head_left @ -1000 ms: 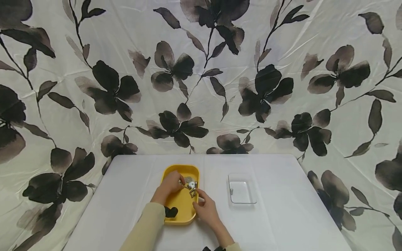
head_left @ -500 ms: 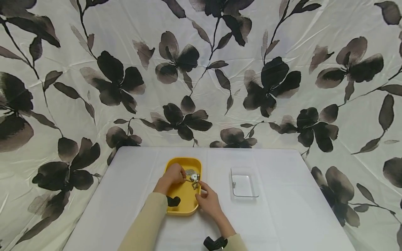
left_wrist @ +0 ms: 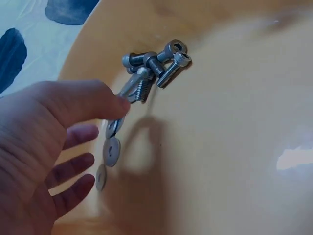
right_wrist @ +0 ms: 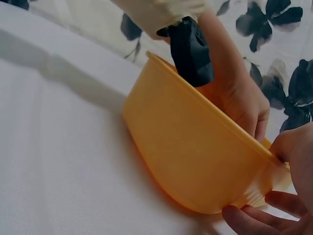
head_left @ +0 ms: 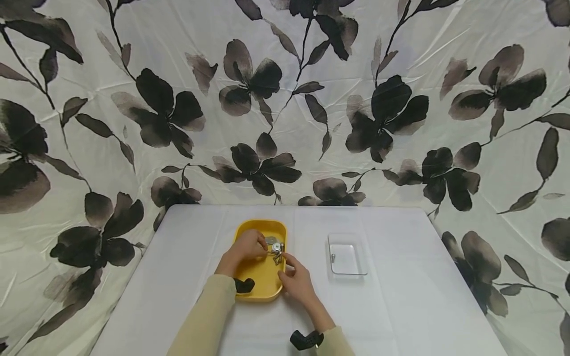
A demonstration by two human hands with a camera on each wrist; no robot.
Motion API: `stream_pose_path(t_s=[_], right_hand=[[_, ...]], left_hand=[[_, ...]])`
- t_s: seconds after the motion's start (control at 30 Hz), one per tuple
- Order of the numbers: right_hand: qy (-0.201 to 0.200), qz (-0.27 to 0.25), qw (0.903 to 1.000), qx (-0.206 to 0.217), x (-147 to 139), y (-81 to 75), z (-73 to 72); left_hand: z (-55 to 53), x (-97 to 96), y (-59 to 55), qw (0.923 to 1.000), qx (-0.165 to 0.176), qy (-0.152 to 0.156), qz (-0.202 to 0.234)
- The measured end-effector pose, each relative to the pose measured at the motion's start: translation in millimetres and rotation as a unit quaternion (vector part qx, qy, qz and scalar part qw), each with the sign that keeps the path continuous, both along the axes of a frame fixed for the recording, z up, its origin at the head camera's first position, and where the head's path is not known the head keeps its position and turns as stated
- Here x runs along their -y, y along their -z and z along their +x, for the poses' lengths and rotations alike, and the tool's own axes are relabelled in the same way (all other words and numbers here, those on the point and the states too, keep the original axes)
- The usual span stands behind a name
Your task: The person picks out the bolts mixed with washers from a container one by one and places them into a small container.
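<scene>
A yellow tray (head_left: 260, 289) holds several socket-head bolts (left_wrist: 168, 73) and flat washers (left_wrist: 112, 151), gathered by its right wall in the head view. My left hand (head_left: 249, 245) reaches into the tray, thumb and index finger pinching a bolt (left_wrist: 131, 87) at the pile's edge; its other fingers are loosely curled beside the washers in the left wrist view. My right hand (head_left: 297, 284) grips the tray's right rim, thumb over the edge and fingers against the outer wall, as the right wrist view shows. The left index fingertip is hidden behind the thumb.
To the right of the tray stands a clear plastic box (head_left: 349, 273) with one small bolt (head_left: 333, 258) inside at its left. Both are on a white table (head_left: 414, 287). A floral cloth (head_left: 311, 123) hangs behind the table's far edge. Black bands sit on both wrists.
The head view has shifted, so the tray and box appear higher. My left fingers have moved slightly right, closer to the bolts. My right hand stays at the tray's rim.
</scene>
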State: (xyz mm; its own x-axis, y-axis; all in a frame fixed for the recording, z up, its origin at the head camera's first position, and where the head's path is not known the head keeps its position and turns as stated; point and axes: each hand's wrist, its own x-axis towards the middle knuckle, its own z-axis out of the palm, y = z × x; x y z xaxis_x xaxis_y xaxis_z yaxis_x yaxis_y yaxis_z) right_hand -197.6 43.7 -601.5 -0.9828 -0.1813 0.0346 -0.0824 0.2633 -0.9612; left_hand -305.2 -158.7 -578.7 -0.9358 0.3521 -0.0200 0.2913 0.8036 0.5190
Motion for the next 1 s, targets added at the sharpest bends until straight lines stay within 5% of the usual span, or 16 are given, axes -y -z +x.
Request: stream_pose_path(t_s=[0.3,0.53,1.0], right_hand=[[-0.004,0.002,1.0,-0.002,-3,-4.5,-1.4],[-0.007,0.006,0.9999,-0.006,-3,-2.4,1.6],[-0.018,0.017,0.9996,-0.011,-2,-1.3,1.2]], left_hand=[[8.9,-3.6,-16.8,0.9987,0.009,-0.022,0.045],[20.7,-6.7,-23.4,0.9907,-0.005,-0.018,0.135],[40.2,-19.6,-46.8,0.9773,-0.032,-0.018,0.209]])
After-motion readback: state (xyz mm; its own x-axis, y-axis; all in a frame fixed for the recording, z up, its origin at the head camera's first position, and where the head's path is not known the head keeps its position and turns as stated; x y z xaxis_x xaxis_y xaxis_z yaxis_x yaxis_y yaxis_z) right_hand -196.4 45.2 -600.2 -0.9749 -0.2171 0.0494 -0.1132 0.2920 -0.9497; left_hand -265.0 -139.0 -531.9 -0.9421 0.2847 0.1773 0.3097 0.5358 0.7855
